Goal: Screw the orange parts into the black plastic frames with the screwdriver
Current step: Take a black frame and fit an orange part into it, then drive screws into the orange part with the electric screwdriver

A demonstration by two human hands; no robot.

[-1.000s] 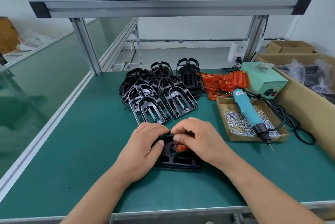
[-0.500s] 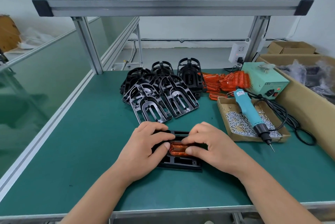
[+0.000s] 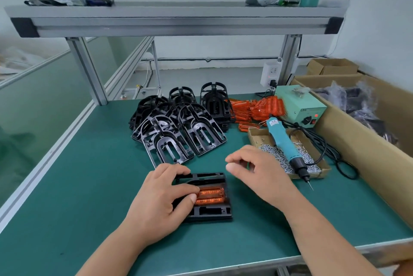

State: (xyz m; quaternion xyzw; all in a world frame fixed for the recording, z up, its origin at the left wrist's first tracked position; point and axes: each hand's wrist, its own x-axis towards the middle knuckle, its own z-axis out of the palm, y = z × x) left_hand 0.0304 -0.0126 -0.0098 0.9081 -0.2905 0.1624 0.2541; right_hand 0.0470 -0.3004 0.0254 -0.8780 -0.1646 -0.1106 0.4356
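Note:
A black plastic frame (image 3: 214, 214) lies flat on the green mat near the front edge, with an orange part (image 3: 211, 196) seated in its middle. My left hand (image 3: 161, 202) rests on the frame's left side, its fingertips pressing the orange part's left end. My right hand (image 3: 257, 170) hovers above the mat to the right of the frame, fingers loosely curled and holding nothing. The teal electric screwdriver (image 3: 286, 146) lies across a cardboard tray of screws (image 3: 312, 153), tip pointing toward me.
A pile of black frames (image 3: 178, 123) sits behind the work spot, with loose orange parts (image 3: 257, 108) beside it. A green power box (image 3: 299, 106), its black cable (image 3: 335, 153) and a large cardboard box (image 3: 362, 141) line the right side.
My right hand has let go of the orange part and lifted off the frame toward the right. The left hand stays on the frame.

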